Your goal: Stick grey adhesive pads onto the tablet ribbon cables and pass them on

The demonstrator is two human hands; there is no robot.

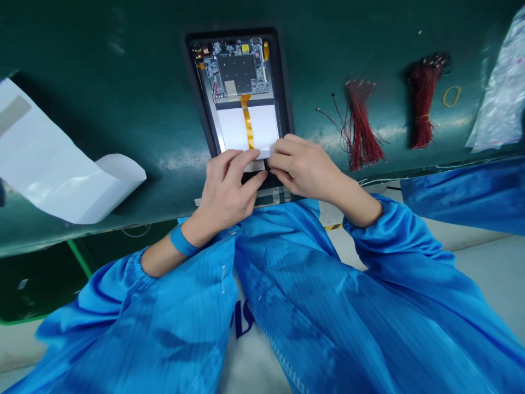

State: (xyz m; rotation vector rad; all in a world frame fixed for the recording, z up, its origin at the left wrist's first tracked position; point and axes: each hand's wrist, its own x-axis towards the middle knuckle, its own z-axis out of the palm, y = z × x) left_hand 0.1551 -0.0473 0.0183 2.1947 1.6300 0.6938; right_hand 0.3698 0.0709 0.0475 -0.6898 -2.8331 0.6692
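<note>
An opened tablet (pixel 285 98) lies in front of me, its circuit board (pixel 238 74) at the far end. From the board an orange ribbon cable (pixel 248 123) runs down over a white panel (pixel 268 123). My left hand (pixel 232 183) rests over the near end of the tablet, fingers bent, thumb and index finger closing toward its lower middle. At the near right corner my right hand (pixel 303 167) is closed in a pinch, fingertips almost meeting the left thumb. Whatever the fingertips grip is too small or covered to make out.
To the right lie a loose bundle of dark red wires (pixel 363 131), a banded bundle of red wires (pixel 422 104), a yellow rubber band (pixel 451 96) and clear plastic bags (pixel 498 87). A curling white sheet (pixel 61 164) covers the left of the green mat (pixel 156 82).
</note>
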